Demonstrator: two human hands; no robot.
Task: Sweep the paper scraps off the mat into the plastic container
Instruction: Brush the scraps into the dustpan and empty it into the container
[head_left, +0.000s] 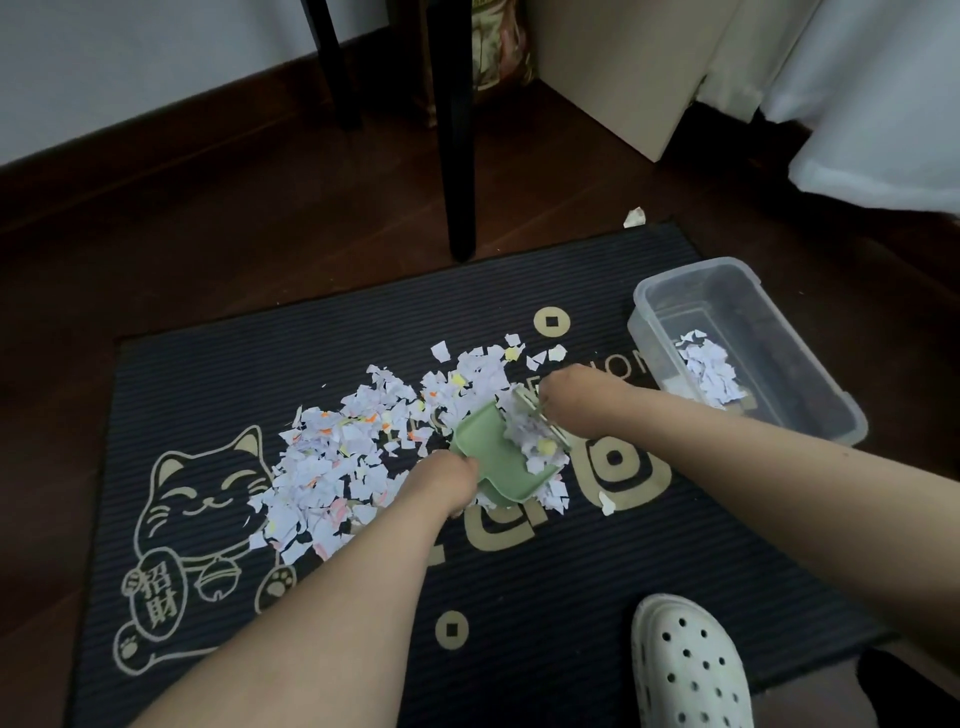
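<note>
Head view: nearest, left of the green dustpan (493, 462), the mat (519, 587) shows a cat plaque (156, 595) reading 招財. The left hand (448, 480) grips the part-loaded dustpan; just beyond, the right hand (563, 397) holds a small pale brush (535, 415). Most paper scraps (332, 457) lie left of the dustpan; the plastic container (644, 299) sits beyond-right, nearer the right hand.

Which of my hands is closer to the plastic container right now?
Right. The right hand, holding the brush, is just left of the plastic container, not touching it. The left hand grips the green dustpan farther left.
</note>
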